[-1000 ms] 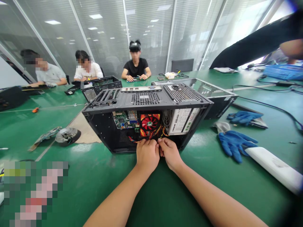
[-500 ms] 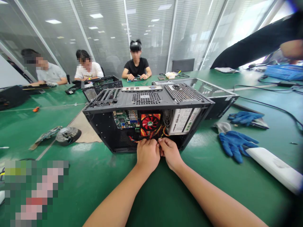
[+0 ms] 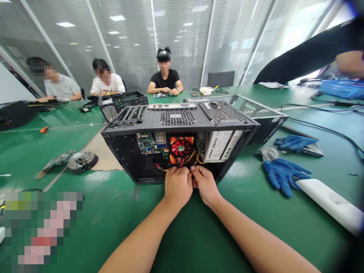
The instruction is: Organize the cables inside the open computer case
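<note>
A black computer case (image 3: 182, 125) lies on the green table with its open side facing me. Inside it are a motherboard (image 3: 148, 143), a red fan (image 3: 182, 148) with a flame pattern, and a power supply (image 3: 223, 146) with a white label. Coloured wires (image 3: 160, 167) come out beside my left hand (image 3: 178, 186), which is closed on them at the case's lower edge. Touching it, my right hand (image 3: 207, 185) pinches the yellow and black wires (image 3: 196, 159) below the power supply. The fingertips and the wire ends are mostly hidden.
Blue gloves (image 3: 284, 174) and a white power strip (image 3: 331, 204) lie at right. On the left are a round metal part (image 3: 82, 162) and a piece of cardboard (image 3: 108, 151). Other cases (image 3: 123, 100) stand behind. Several people sit across; a person's dark sleeve (image 3: 301, 57) reaches in at right.
My hands stay closed together at the case's lower edge, almost unmoved. The view has shifted very slightly. The person across has moved their hands a little over a small part.
</note>
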### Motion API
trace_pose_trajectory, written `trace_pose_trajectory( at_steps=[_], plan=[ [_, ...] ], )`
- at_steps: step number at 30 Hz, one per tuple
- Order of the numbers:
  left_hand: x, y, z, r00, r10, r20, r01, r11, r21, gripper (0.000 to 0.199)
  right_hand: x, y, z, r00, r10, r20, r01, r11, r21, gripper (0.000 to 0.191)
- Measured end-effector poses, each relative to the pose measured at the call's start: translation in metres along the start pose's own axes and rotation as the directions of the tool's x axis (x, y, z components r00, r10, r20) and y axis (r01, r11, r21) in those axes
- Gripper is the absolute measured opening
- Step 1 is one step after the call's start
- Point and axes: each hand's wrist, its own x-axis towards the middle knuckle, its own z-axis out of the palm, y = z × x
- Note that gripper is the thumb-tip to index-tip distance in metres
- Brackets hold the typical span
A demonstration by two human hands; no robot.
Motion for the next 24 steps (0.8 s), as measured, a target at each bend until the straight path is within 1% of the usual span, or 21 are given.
trace_pose_trajectory(
  at_steps=[5, 13, 19, 24],
  plan=[
    [0.0010, 0.0005, 0.0007, 1.000, 0.007, 0.008, -0.007, 1.000, 0.015, 0.018, -0.0006, 0.0013, -0.0005, 1.000, 0.003, -0.001, -0.003, 1.000, 0.001, 0.040],
    [-0.0005, -0.0017, 0.0015, 1.000, 0.006, -0.007, -0.006, 0.999, -0.044, 0.014, 0.0004, 0.0019, -0.0003, 1.000, 0.007, -0.014, -0.007, 1.000, 0.010, 0.042],
    [0.0005, -0.0012, 0.0034, 0.999, 0.031, 0.008, -0.031, 0.999, 0.012, 0.018, 0.0003, 0.0034, -0.0010, 1.000, -0.008, -0.011, 0.008, 1.000, 0.004, 0.041],
    [0.0007, -0.0020, 0.0035, 0.999, 0.043, 0.013, -0.043, 0.999, 0.013, 0.017, -0.0002, 0.0018, -0.0005, 1.000, -0.017, -0.013, 0.017, 1.000, -0.005, 0.040]
  ],
)
